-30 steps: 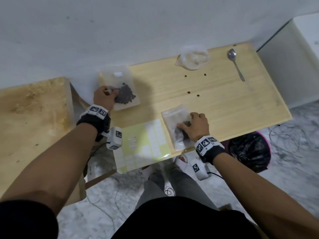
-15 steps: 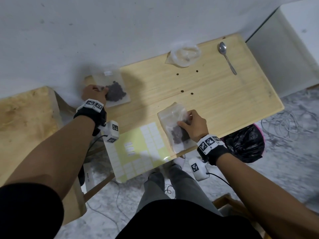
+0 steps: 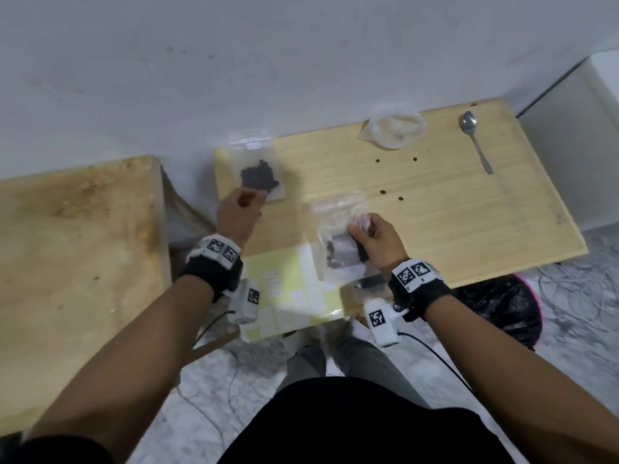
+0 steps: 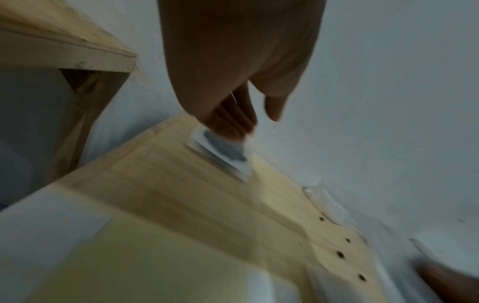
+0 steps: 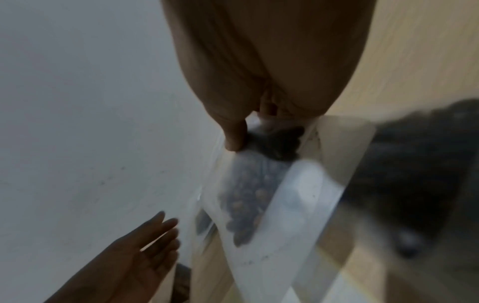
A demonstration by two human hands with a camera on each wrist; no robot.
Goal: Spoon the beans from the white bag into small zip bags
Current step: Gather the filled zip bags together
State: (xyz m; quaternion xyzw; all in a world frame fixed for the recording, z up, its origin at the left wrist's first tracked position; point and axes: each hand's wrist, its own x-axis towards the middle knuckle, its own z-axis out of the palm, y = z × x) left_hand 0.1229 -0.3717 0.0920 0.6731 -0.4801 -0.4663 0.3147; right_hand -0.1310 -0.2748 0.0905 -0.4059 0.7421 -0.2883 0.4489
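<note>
Head view: the right hand (image 3: 375,241) pinches a small zip bag (image 3: 338,242) part-filled with dark beans, thumb and fingers curled round its near right portion; the bag is raised off the light wooden table (image 3: 435,209), and its lower edge hangs over a yellow label sheet (image 3: 291,289) at the table's near edge. The left hand (image 3: 239,212) sits with fingers loosely curled and nothing between them, its fingertips just at the near edge of a second zip bag (image 3: 256,172), which lies flat on the table beyond the hand and holds a dark heap of beans. Whether they touch it cannot be told here.

Beyond and to the right of the right hand lie four loose beans (image 3: 383,192), then the crumpled white bag (image 3: 395,128) against the wall; a metal spoon (image 3: 474,139) lies farther right, well apart from both hands.

Left wrist view: shows what the head view does not, the underside of the left hand (image 4: 233,82), fingers relaxed and pointing down over the flat bag (image 4: 223,151); motion blur hides any contact.

Right wrist view: the thumb (image 5: 234,133) presses the film of the held bag (image 5: 259,194) from one side, the beans bunched below the grip. The left palm (image 5: 137,256) appears beside it, fingers straight and spread.
</note>
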